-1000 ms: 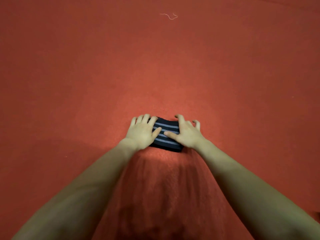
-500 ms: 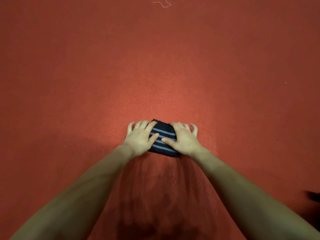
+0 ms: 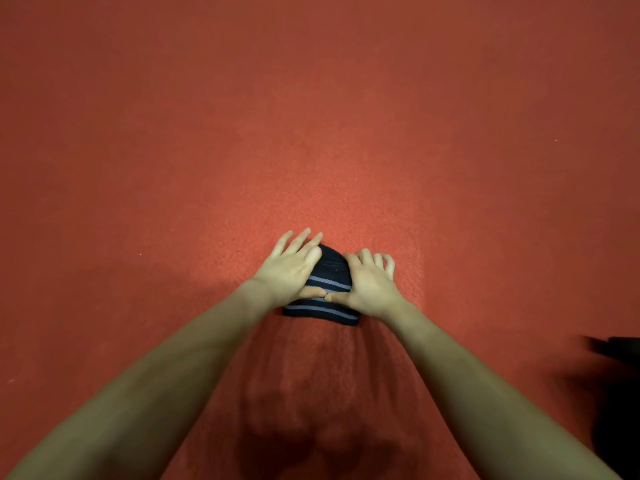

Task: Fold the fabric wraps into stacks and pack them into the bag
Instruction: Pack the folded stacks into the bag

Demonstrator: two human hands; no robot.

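Both hands, the left hand (image 3: 292,268) and right hand (image 3: 372,284), press flat, fingers spread, on the folded striped wrap (image 3: 327,292) lying on red carpet (image 3: 311,133). It looks soft, light, springy; best pinched across its folded edges.

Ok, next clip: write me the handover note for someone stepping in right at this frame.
Left hand: fingers straight, pressing on the left side of the wrap.
Right hand: fingers bent, on the wrap's right side; thumbs meet over its middle.
The wrap, dark with pale stripes, lies folded small on the red carpet.
A blurred dark thing at the right edge may be the bag; cannot tell.
Done: this wrap is folded, or nearly.
Left: finish pressing it, stack it, pack it in the bag. No other wraps in view.
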